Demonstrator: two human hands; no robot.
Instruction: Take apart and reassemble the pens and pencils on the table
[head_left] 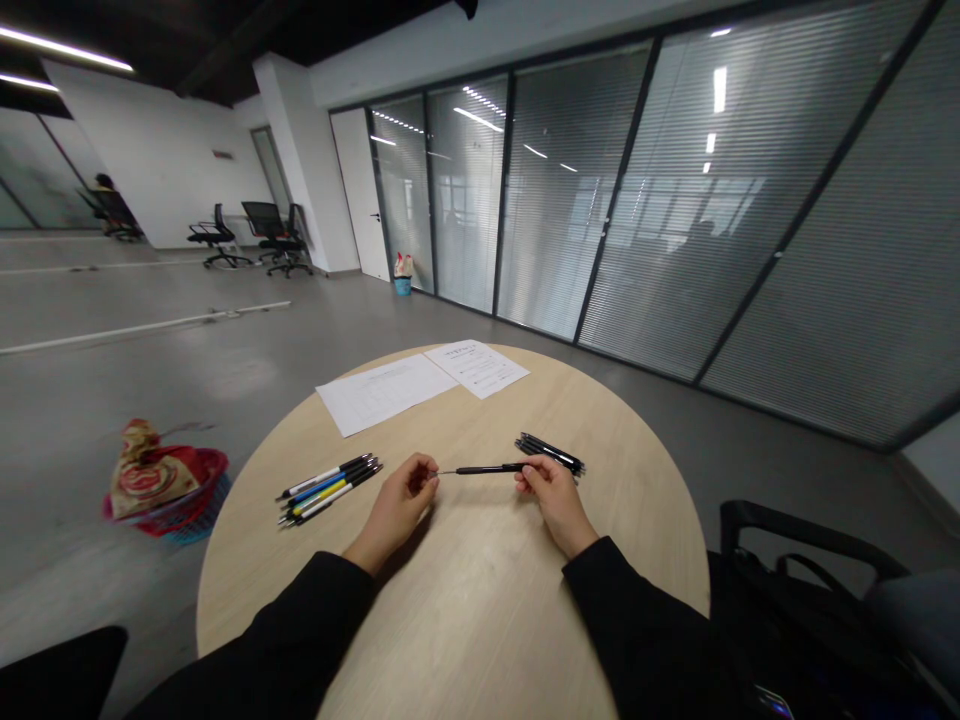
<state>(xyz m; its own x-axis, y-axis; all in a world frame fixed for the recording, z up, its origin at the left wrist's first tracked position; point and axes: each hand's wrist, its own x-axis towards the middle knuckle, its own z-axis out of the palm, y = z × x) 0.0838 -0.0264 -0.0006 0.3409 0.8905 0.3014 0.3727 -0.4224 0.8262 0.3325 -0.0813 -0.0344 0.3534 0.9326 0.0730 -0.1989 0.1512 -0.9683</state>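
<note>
Over the bench (480, 590), the left hand (403, 503) pinches a thin rod (448, 471) and the right hand (553, 497) a black pen barrel (486, 469), likely to steady both in line.

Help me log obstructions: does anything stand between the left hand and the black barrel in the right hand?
Nothing visible blocks the way. Only a thin piece spans the gap from the black barrel, held by the right hand, to the fingertips of the left hand.

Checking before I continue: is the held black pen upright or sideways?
Sideways: the black pen stretches across between the left hand and the right hand.
</note>
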